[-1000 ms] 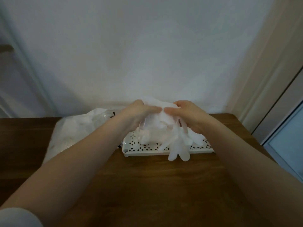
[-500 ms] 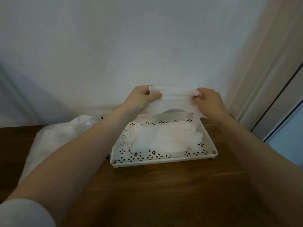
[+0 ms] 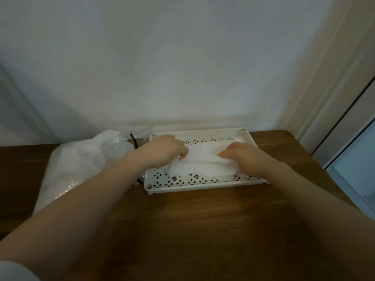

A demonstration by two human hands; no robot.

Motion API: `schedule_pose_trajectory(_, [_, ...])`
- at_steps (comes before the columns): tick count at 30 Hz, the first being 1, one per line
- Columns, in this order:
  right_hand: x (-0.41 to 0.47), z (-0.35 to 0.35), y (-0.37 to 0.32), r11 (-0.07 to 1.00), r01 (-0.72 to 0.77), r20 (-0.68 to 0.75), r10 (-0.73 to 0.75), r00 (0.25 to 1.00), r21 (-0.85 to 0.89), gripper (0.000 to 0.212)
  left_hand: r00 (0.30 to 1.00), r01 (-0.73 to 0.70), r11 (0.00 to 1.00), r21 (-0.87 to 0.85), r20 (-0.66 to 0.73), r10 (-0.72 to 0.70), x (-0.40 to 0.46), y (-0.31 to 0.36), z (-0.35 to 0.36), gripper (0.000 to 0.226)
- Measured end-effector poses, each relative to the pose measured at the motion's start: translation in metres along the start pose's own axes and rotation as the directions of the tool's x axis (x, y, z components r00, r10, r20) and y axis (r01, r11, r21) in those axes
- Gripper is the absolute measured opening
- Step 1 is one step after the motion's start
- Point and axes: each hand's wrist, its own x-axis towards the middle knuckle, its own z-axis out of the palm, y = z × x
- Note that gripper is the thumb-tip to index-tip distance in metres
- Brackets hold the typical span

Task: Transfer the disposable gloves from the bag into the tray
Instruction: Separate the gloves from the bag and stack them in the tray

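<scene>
Reaching forward from the bottom of the view, your two bare forearms cross a dark wooden table [image 3: 203,230] and meet over the tray. A pale sleeve edge [image 3: 16,270] shows at your left elbow, in the near left corner.

Your left hand [image 3: 164,151] sits over the left part of the white tray [image 3: 203,187], knuckles up, its fingers curled down and pinching the left end of the white disposable gloves [image 3: 203,161]. Your right hand [image 3: 241,157] lies over the right part of the tray, fingers bent, their tips gripping the right end of the same pile. How tightly either hand grips is hard to tell, since the fingertips are partly buried in the soft white material.

The gloves lie as a crumpled, layered heap inside the tray, stretched between your two hands and covering much of its perforated floor. The diamond-shaped holes of that floor show along the near edge and again at the back, beyond the pile. The tray stands flat on the table with round sockets at its corners; your right wrist hides the near right one.

Just left of the tray, touching or nearly touching its side, the clear crinkled plastic bag [image 3: 81,165] lies slumped on the table, with white contents visible through it and a dark strip [image 3: 134,140] at its far edge.

Behind everything rises a plain pale wall [image 3: 182,67], and at the far right stands a light door frame [image 3: 334,98].
</scene>
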Motion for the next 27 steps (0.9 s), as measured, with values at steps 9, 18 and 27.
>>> schedule_pose_trajectory(9, [0.007,0.011,-0.022,0.749,-0.246,0.05,0.273,0.961,0.615,0.046,0.956,0.19,0.971,0.147,0.199,-0.217,-0.01,0.012,0.028,0.043])
schedule_pose_trajectory(18, [0.026,0.021,-0.007,0.92,-0.322,0.244,0.267,0.932,0.224,0.118,0.852,0.51,0.858,0.058,0.101,-0.514,0.005,0.024,0.039,0.072])
schedule_pose_trajectory(27, [0.03,-0.034,-0.079,0.922,-0.133,-0.132,0.192,0.972,0.364,0.078,0.771,0.346,0.86,-0.374,-0.41,-0.488,-0.044,0.016,-0.01,0.033])
